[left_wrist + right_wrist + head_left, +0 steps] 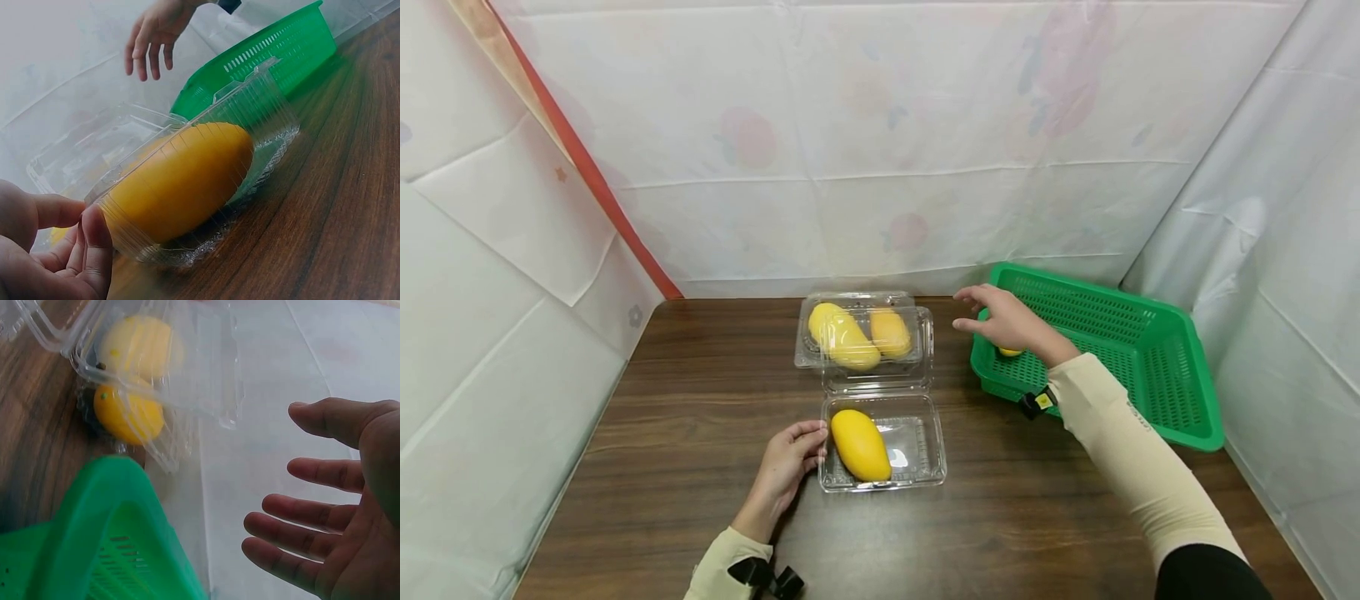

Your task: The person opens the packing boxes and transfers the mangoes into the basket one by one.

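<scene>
My left hand pinches the left edge of an open clear plastic clamshell box. One yellow mango lies in the left part of its base. In the left wrist view, thumb and fingers meet on the rim beside the mango. The box's raised lid leans over a second clear box behind, which holds two mangoes. My right hand is above the left end of a green basket, its fingers spread and holding nothing. Part of a yellow fruit shows below that hand, inside the basket.
The boxes and basket stand on a dark wood-grain table. A white printed sheet hangs behind the table, and more white sheeting closes off both sides. The basket's raised rim stands near the boxes' right side.
</scene>
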`<act>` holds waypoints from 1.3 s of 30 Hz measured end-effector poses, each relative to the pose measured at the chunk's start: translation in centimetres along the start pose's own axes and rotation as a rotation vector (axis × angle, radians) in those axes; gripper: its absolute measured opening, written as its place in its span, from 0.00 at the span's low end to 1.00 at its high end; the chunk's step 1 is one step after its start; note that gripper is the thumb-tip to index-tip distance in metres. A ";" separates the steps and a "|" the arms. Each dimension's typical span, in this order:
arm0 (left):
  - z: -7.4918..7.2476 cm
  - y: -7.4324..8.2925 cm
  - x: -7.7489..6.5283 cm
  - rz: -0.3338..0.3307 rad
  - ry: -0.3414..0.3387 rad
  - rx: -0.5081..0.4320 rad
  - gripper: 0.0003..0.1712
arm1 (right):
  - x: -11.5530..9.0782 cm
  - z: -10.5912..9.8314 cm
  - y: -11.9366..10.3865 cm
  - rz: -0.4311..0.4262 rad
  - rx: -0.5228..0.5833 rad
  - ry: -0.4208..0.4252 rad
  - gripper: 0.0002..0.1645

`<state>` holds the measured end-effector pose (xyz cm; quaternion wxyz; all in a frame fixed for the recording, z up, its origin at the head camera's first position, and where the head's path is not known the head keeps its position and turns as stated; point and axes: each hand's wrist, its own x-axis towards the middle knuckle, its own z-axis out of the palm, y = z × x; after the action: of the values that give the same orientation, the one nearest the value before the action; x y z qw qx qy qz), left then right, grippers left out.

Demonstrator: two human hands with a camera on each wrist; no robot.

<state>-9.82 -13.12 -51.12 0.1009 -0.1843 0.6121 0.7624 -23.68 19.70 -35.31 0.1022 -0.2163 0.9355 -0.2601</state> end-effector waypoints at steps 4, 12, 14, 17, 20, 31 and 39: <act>0.0 0.0 0.0 -0.001 0.001 0.003 0.13 | -0.1 0.5 -0.3 -0.009 0.001 0.000 0.31; 0.0 0.1 0.0 0.000 0.001 0.000 0.13 | -0.3 1.6 -1.0 -0.030 0.041 0.016 0.30; 0.0 0.0 -0.1 0.004 0.000 0.002 0.13 | -0.3 1.9 -1.1 -0.044 0.050 0.022 0.30; 0.0 -0.1 -0.1 0.007 0.001 0.001 0.13 | -0.3 2.5 -1.3 -0.054 0.065 0.028 0.30; 0.0 -0.1 -0.2 0.008 0.001 -0.002 0.12 | -0.4 3.1 -1.6 -0.065 0.080 0.030 0.30; 0.0 -0.2 -0.2 0.005 0.001 -0.005 0.12 | -1.0 4.7 -2.9 -0.144 0.080 0.032 0.29; 0.0 -0.1 -0.3 -0.001 0.003 0.003 0.13 | -1.2 5.9 -3.1 -0.157 0.078 0.012 0.29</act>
<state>-9.44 -13.08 -51.11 0.1006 -0.1858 0.6134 0.7610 -19.80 15.27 -38.54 0.0841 -0.2832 0.9053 -0.3051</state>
